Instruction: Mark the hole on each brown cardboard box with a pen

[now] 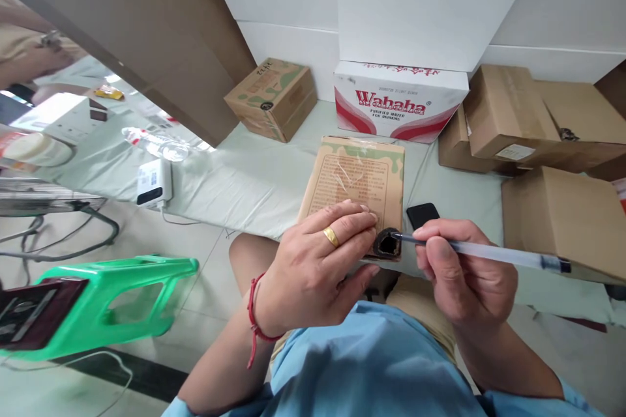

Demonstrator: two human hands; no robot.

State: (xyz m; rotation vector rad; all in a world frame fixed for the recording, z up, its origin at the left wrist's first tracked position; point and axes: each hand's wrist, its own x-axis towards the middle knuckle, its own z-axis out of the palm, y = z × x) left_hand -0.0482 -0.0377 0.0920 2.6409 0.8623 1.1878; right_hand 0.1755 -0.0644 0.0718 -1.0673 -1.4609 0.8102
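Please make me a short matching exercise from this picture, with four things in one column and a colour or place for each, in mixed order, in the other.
1. Pen
2. Stool
3. Wahaha carton
4. String bracelet

A. White with red, standing beyond the printed brown box
B. Around the left wrist
C. Held in the right hand's grip
D. Bright green

Pairs: 1-C; 2-D; 3-A; 4-B
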